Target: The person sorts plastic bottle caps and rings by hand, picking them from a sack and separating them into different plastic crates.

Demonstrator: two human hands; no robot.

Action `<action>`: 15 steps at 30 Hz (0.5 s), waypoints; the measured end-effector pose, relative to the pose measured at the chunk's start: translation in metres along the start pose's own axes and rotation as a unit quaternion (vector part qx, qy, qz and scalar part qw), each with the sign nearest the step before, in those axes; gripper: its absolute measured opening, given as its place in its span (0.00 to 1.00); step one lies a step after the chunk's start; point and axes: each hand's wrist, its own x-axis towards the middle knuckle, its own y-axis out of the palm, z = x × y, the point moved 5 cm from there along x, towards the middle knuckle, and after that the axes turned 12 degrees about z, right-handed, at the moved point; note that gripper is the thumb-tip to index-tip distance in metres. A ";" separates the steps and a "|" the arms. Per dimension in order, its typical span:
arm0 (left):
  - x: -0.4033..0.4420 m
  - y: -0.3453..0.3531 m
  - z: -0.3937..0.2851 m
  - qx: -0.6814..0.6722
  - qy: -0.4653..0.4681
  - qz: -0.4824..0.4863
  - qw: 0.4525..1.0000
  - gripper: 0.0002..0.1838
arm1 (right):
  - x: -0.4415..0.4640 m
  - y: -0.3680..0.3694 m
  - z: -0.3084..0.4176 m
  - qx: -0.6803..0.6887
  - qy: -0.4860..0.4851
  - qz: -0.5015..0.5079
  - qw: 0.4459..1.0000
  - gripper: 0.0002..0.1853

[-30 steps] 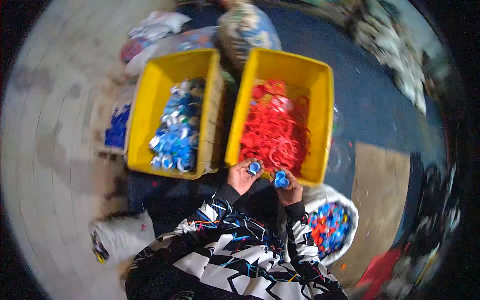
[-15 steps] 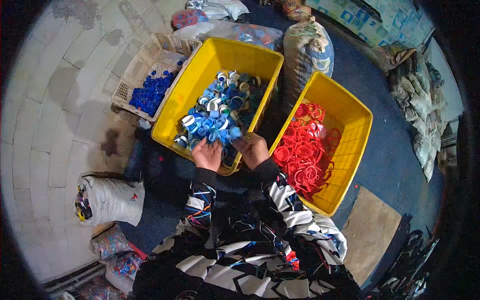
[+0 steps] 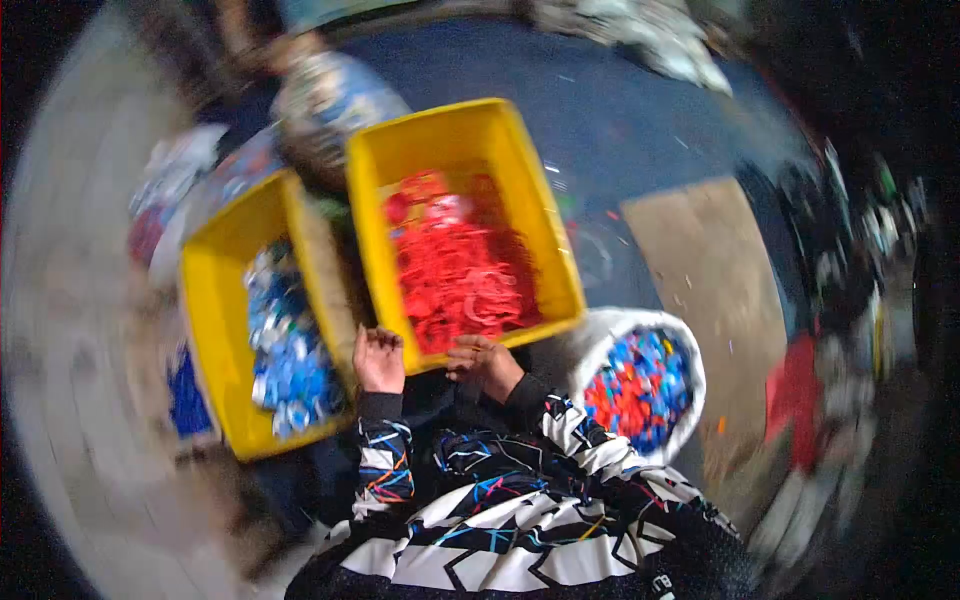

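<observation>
A yellow crate (image 3: 530, 200) of red plastic rings and caps (image 3: 455, 285) stands directly in front of me. My left hand (image 3: 380, 360) is raised by its near left corner, palm up, with the fingers loosely apart and nothing visible in them. At the crate's near rim is my right hand (image 3: 487, 366), its fingers stretched to the left and slightly bent; I see nothing held there. To the left, another yellow crate (image 3: 215, 300) holds blue and white bottle caps (image 3: 290, 355). The picture is smeared by motion.
At my right is a white sack (image 3: 697, 400) filled with red and blue caps. A flat brown board (image 3: 710, 250) lies on the dark floor beyond it. A stuffed sack (image 3: 330, 105) stands behind the crates. Dark blue caps (image 3: 187, 390) are at far left.
My view has swung to the right, so both crates appear further left. My hands have gone from the blue caps to the near edge of the red-filled crate.
</observation>
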 end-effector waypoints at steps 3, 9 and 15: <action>0.004 0.046 0.082 0.072 -0.120 -0.001 0.990 0.12 | -0.063 -0.042 0.028 0.031 -0.073 -0.060 0.995 0.20; -0.019 0.096 0.266 0.182 -0.354 0.120 0.910 0.16 | -0.193 -0.143 0.048 0.083 -0.216 -0.237 0.944 0.18; -0.084 0.071 0.436 0.324 -0.539 0.195 0.753 0.14 | -0.315 -0.263 0.000 0.157 -0.409 -0.351 0.828 0.17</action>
